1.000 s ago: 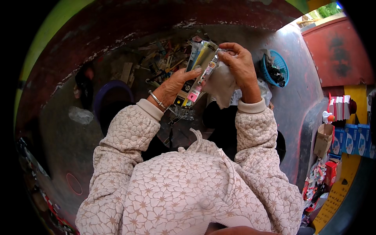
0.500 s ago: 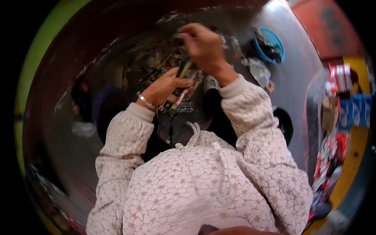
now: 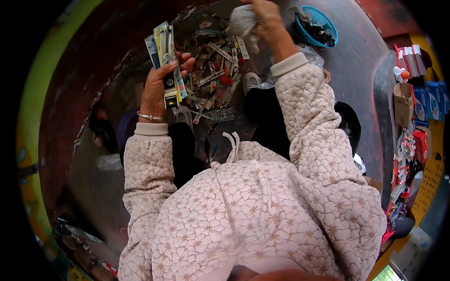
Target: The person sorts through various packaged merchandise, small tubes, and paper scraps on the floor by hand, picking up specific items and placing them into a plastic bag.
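My left hand (image 3: 154, 91) is closed round a bundle of slim plastic packets (image 3: 164, 44) with yellow, black and pale cards, held upright to the left of a floor pile. The pile (image 3: 213, 70) is a loose heap of similar narrow packets and cards. Farther out to the right, my right hand (image 3: 269, 21) grips a crumpled whitish plastic bag (image 3: 242, 21), which hangs beyond the pile's far right side. Its fingertips are partly cut off by the picture's upper edge.
A blue basket (image 3: 319, 17) with dark items stands at the far right. Clear plastic (image 3: 313, 55) lies near it, partly behind my right sleeve. My shoe (image 3: 251, 82) borders the pile. At the right edge are a brown paper bag (image 3: 403, 104) and blue boxes (image 3: 435, 100).
My hands have drawn apart: the left moved left and up with the packets, the right away and to the right. The whitish bag now shows in my right hand.
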A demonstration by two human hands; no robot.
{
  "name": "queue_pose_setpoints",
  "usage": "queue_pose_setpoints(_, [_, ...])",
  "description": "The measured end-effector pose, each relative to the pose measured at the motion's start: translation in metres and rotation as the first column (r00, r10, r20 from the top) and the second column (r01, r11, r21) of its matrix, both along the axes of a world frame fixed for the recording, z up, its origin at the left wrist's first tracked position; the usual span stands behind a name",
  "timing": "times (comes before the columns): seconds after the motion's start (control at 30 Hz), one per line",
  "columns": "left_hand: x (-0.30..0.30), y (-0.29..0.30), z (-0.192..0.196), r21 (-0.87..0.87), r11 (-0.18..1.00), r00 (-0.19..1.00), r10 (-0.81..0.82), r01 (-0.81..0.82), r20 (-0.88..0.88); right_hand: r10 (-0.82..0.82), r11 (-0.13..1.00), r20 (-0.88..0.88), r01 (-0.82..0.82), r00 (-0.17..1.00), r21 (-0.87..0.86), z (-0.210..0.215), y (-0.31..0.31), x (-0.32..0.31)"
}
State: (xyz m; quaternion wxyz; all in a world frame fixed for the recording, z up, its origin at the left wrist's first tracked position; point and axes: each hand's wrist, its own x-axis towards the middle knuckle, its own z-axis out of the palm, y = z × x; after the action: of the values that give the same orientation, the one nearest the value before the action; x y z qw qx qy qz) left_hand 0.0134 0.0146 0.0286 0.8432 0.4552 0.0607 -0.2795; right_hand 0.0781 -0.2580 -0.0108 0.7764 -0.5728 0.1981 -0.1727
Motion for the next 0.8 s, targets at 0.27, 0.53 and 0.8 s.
queue_pose_setpoints(0.27, [0.026, 0.014, -0.063, -0.379, 0.918, 0.948, -0.219, 0.120, -0.229, -0.078, 0.847, -0.353, -0.125, 0.932, -0.517, -0.096, 0.057, 0.076])
queue_pose_setpoints(0.53, [0.024, -0.009, -0.080, -0.309, 0.933, 0.904, -0.283, 0.183, -0.321, 0.304, 0.728, -0.218, -0.374, 0.927, -0.575, -0.155, 0.054, 0.064])
queue_pose_setpoints(0.8, [0.018, -0.036, -0.102, -0.234, 0.946, 0.842, -0.310, 0.226, -0.442, 0.309, 0.373, -0.279, -0.386, 0.909, -0.844, -0.259, 0.058, 0.048])
